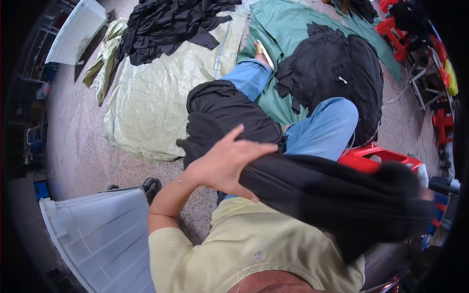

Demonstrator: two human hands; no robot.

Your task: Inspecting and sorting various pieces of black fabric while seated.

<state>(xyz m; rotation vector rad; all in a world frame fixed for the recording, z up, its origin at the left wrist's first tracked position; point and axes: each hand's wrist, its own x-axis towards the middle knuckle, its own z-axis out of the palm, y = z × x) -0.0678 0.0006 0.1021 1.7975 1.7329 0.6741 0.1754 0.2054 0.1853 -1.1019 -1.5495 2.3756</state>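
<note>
Black knit fabric (317, 188), perhaps a garment, stretches from my lap out to the right, its far right end blurred. My left hand (232, 158) lies over its left end with fingers spread and thumb resting on the cloth. Only a smeared bit of my right hand (427, 194) shows at the right end, where the cloth is held up off my lap; those fingers are hidden behind it. More black cloth (222, 117) lies draped and bunched over my left thigh.
Ahead, a black garment pile (166, 29) lies on a pale woven sheet (151, 107). Another black pile (337, 73) rests on a green sheet (266, 24). A grey plastic bin (97, 234) stands at my left, a red stool (361, 158) by my right knee.
</note>
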